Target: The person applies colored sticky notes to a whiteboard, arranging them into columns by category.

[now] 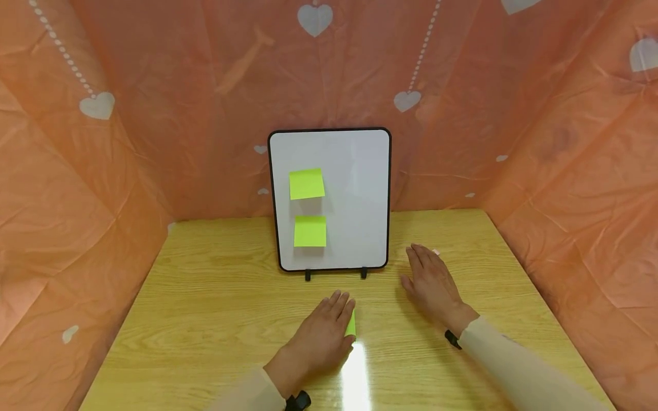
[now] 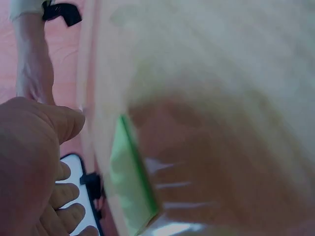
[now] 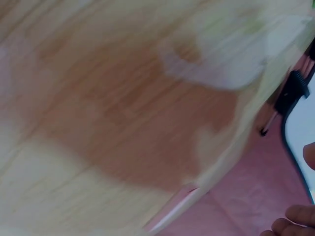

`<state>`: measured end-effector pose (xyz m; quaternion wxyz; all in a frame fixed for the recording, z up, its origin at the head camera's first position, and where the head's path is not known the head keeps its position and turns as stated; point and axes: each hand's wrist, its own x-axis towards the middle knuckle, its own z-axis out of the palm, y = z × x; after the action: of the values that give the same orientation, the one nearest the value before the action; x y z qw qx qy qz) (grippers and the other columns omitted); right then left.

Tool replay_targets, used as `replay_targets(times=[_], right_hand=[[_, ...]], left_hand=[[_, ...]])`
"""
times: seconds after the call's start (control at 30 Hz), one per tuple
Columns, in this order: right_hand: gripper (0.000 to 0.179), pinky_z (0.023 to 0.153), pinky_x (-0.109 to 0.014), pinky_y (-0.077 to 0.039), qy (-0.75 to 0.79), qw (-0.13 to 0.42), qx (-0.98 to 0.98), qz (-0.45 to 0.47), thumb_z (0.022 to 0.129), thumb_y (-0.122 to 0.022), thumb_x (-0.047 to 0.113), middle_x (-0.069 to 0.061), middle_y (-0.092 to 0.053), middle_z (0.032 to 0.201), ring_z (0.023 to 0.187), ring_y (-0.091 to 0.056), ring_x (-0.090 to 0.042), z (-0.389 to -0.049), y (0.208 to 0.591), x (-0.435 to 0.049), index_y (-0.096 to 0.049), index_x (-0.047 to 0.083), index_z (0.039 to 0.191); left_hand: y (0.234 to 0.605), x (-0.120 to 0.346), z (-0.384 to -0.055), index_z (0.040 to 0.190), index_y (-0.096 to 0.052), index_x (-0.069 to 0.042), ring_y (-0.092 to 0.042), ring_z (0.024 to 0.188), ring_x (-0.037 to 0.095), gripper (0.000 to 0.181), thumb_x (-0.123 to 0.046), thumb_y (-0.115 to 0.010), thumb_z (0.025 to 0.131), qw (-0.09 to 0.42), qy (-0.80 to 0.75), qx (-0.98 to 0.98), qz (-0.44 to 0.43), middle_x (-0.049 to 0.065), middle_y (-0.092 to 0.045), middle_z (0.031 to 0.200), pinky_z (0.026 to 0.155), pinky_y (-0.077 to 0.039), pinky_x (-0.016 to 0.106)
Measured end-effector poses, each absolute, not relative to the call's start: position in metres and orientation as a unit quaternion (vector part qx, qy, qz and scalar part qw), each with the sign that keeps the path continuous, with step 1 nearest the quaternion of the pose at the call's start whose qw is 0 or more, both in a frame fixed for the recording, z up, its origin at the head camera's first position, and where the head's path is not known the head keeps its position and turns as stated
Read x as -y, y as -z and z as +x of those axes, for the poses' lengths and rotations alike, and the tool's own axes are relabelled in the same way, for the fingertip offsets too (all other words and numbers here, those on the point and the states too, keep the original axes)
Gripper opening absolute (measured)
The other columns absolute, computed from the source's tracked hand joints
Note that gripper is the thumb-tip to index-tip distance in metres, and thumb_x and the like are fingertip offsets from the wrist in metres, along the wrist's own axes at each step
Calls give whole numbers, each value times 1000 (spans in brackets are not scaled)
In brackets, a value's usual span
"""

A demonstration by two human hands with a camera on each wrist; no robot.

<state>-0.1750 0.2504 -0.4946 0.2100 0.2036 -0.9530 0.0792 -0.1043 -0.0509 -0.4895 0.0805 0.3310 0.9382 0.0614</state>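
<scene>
My left hand (image 1: 319, 334), fingers straight, is held over a pad of yellow-green sticky notes (image 1: 352, 324) and hides most of it in the head view. From the left wrist, the pad (image 2: 129, 182) lies on the table with a gap below the palm. My right hand (image 1: 432, 282) hovers palm down with fingers extended, right of the whiteboard (image 1: 354, 200). Just past its fingers lies a small pink-and-white flat thing (image 3: 172, 209), mostly hidden in the head view. On the board's left half are an upper sticky note (image 1: 307, 184) and a lower sticky note (image 1: 310, 231).
The black-framed whiteboard stands upright on two small black feet (image 1: 308, 275) toward the back of the wooden table (image 1: 216, 308). Orange cloth (image 1: 205, 114) with white hearts hangs behind and along both sides. A bright reflection falls on the tabletop near the left hand.
</scene>
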Motion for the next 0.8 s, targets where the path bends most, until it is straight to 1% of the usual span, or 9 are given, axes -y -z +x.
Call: replay_targets(times=[0.13, 0.23, 0.3, 0.47, 0.63, 0.77, 0.8], right_hand=[[62, 120, -60, -40, -75, 167, 968, 169, 100, -69, 19, -33, -52, 150, 141, -49, -47, -177, 496, -262, -48, -15, 147], [60, 120, -62, -40, -68, 131, 978, 145, 102, -65, 19, -35, -51, 150, 141, -49, -50, -180, 495, -271, -47, -18, 146], [59, 120, -65, -39, -71, 108, 982, 135, 102, -63, 18, -37, -50, 149, 140, -48, -52, -183, 496, -278, -47, -19, 145], [55, 115, -68, -41, -80, 68, 985, 139, 102, -62, 16, -39, -52, 144, 135, -51, -56, -188, 499, -289, -49, -21, 140], [50, 112, -68, -45, -89, 51, 985, 141, 101, -61, 13, -38, -56, 139, 132, -54, -55, -190, 503, -292, -52, -21, 136], [45, 108, -69, -47, -89, 48, 985, 141, 101, -58, 11, -37, -59, 135, 128, -57, -54, -190, 506, -289, -54, -19, 133], [45, 108, -69, -46, -87, 43, 985, 139, 101, -57, 11, -36, -59, 136, 129, -57, -54, -190, 507, -289, -54, -19, 134]], left_hand=[[497, 46, -96, 166, -33, -8, -25, 162, 29, 71, -50, -48, 111, 108, -60, -931, 342, 12, -28, 174, 130, -31, 48], [501, 47, -92, 166, -34, -9, -25, 162, 30, 73, -54, -46, 110, 128, -65, -928, 343, 11, -28, 174, 130, -30, 50], [504, 50, -89, 165, -36, -10, -25, 162, 31, 72, -55, -46, 110, 131, -68, -929, 341, 12, -29, 173, 130, -30, 52], [506, 70, -85, 163, -40, -9, -27, 161, 33, 70, -52, -48, 110, 131, -91, -933, 323, 13, -32, 172, 130, -28, 54], [505, 100, -87, 162, -43, -8, -27, 161, 32, 65, -48, -45, 112, 140, -123, -934, 304, 12, -34, 171, 131, -26, 55], [508, 124, -90, 158, -50, -8, -32, 159, 31, 58, -45, -46, 113, 128, -148, -934, 299, 10, -40, 169, 130, -28, 54], [508, 130, -91, 157, -52, -8, -33, 159, 31, 57, -43, -46, 113, 125, -156, -934, 297, 10, -41, 168, 130, -29, 54]])
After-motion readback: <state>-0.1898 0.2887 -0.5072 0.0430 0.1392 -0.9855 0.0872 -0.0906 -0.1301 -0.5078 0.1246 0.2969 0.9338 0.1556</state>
